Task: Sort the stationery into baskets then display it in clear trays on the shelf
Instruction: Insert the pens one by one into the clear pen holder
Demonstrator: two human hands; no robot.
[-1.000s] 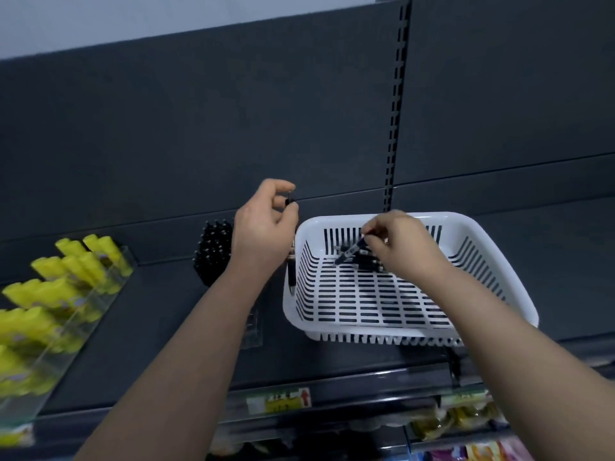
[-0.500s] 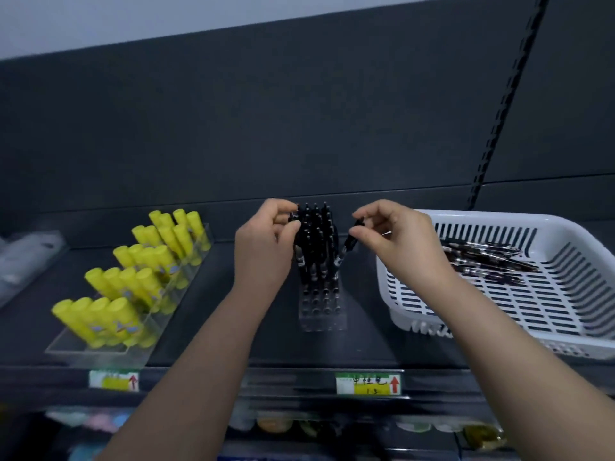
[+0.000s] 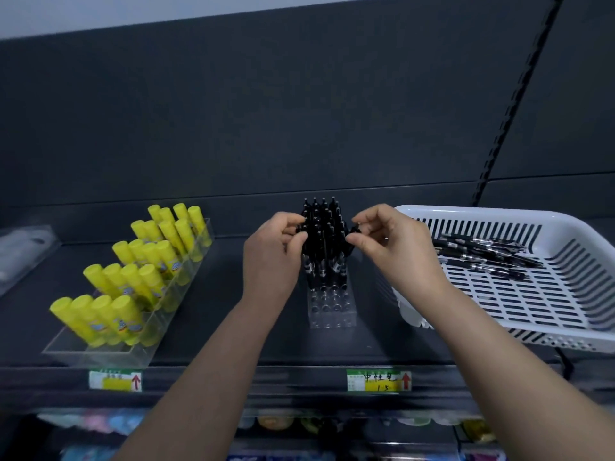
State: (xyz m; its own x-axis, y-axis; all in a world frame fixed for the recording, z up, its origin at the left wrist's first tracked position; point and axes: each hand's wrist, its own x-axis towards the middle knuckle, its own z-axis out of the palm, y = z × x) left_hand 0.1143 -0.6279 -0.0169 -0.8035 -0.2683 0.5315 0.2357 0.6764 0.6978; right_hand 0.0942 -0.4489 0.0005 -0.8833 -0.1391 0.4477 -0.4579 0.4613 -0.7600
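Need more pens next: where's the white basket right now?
Head view, right side: the white basket sits on the shelf, just right of the clear pen holder.

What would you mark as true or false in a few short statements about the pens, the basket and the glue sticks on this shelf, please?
1. The white basket stands right of the clear pen holder. True.
2. The basket is empty. False: black pens lie in it.
3. The yellow glue sticks lie flat in their clear tray. False: they stand tilted in rows.
4. The right hand pinches a black pen at the holder. True.
5. The left hand rests on the glue sticks. False: it pinches a pen at the holder's left side.
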